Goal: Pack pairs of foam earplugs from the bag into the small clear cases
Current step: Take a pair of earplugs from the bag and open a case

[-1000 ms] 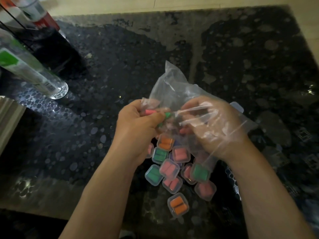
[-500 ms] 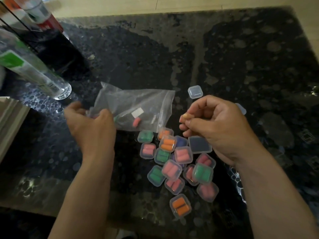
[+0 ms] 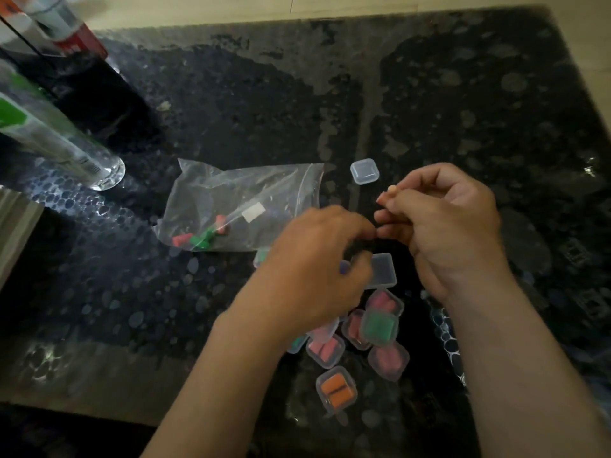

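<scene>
The clear zip bag (image 3: 264,190) lies flat on the dark table, with a few red and green earplugs (image 3: 201,239) in its lower left corner. My right hand (image 3: 446,223) pinches orange earplugs (image 3: 387,193) at its fingertips. My left hand (image 3: 314,266) is blurred, its fingers loosely curled over the pile of cases; the fingertips are at the left edge of an empty clear case (image 3: 385,271), and I see nothing in its grip. Another empty case (image 3: 364,171) sits beyond. Filled cases lie below: green (image 3: 379,327), pink (image 3: 325,350), orange (image 3: 336,390).
A clear bottle with a green label (image 3: 53,140) stands at the left, and a red-labelled container (image 3: 77,41) at the top left. A pale stacked object (image 3: 13,233) pokes in at the left edge. The table's front edge (image 3: 82,404) runs along the bottom left.
Both hands were at the lifted bag, my right one inside it. The bag now lies on the table. My left hand let it go and moved right over the cases; my right holds orange earplugs.
</scene>
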`<state>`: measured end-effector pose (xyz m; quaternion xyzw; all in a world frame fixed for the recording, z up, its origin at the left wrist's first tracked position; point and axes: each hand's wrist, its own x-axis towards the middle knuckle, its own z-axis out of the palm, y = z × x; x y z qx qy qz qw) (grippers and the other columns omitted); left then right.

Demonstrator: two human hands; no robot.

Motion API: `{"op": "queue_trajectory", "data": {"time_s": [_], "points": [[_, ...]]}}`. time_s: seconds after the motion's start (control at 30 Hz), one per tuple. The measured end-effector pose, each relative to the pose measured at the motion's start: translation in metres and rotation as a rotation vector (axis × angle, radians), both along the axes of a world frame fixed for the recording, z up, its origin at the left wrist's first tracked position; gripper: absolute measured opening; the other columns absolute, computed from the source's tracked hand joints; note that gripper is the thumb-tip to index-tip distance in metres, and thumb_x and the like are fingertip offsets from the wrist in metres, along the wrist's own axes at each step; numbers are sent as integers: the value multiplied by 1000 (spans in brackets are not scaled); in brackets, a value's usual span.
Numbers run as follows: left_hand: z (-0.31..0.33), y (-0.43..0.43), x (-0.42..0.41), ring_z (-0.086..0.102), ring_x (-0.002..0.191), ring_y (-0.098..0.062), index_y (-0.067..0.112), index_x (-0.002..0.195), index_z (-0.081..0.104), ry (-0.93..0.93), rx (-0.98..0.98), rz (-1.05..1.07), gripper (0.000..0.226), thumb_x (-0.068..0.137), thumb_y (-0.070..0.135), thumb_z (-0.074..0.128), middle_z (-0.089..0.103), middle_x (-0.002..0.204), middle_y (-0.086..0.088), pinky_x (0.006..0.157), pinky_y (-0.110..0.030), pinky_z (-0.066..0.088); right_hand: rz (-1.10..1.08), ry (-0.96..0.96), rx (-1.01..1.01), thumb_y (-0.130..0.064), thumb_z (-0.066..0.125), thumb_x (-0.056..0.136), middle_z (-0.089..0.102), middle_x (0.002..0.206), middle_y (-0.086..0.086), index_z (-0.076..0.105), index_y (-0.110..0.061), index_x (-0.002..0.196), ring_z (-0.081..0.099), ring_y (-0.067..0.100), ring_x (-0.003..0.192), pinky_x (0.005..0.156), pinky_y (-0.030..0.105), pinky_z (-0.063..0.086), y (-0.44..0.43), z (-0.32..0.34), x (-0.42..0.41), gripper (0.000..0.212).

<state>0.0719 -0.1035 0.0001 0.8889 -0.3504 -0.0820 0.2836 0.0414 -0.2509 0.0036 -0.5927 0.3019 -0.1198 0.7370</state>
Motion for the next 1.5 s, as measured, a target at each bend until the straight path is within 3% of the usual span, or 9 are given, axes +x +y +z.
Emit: {"op": "queue_trajectory", "data": {"time_s": [0.2,0.43,0.57,0.7,0.9,1.1,1.2,1.37,1.5], "points": [[-6,-22,-9,54,114,-27,28,134,54,45,475,-145,47,90,43,62,56,127,2,95,-46,48,-92,-8,9,9,63,82,68,74,13,60,-11,75,65,17,55,45,24,48,-8,1,-1,21],[-6,-28,-10,48,113,-25,32,141,41,42,509,-128,57,89,29,64,46,127,1,94,-45,48,-89,-9,40,8,63,83,66,74,14,61,-5,84,64,17,56,45,26,48,-12,1,-2,13],[-9,-27,-10,52,110,-23,28,137,51,13,361,-77,49,90,29,66,52,121,1,89,-39,49,-87,-13,50,8,62,83,66,76,15,62,-4,85,64,17,55,45,26,48,-14,2,-3,13],[-5,-13,1,56,98,-4,31,130,59,55,94,107,46,86,30,74,52,114,15,78,-16,48,-59,-17,31,8,60,81,67,78,15,62,-7,82,63,16,55,45,26,48,-14,0,-3,15],[1,1,6,68,86,-5,19,118,73,-14,-272,313,36,87,36,73,70,100,9,76,-11,54,47,83,187,12,41,81,57,64,7,54,-12,74,57,18,53,42,27,44,-7,0,0,29],[5,6,6,70,87,-4,17,118,74,-16,-340,282,46,84,47,65,72,99,9,77,-17,58,271,197,393,-2,38,79,50,66,6,54,-12,86,43,15,52,40,22,25,-4,3,-3,20],[3,8,7,68,91,-3,15,118,75,-21,-347,280,40,84,37,72,69,98,11,79,-11,55,371,192,287,-19,53,92,48,66,4,61,-12,90,38,13,51,42,23,20,-1,2,-3,11],[1,9,9,71,95,-4,12,119,74,0,-363,235,41,83,30,70,72,108,4,84,-14,57,414,122,135,-9,57,94,42,64,6,67,3,105,32,15,52,42,26,19,4,-2,-3,18],[0,8,9,71,95,-5,12,119,73,-32,-350,237,41,79,22,77,72,108,3,85,-19,58,393,105,103,-7,56,95,44,61,5,70,-3,101,33,15,51,42,26,21,3,-4,-3,17]]}}
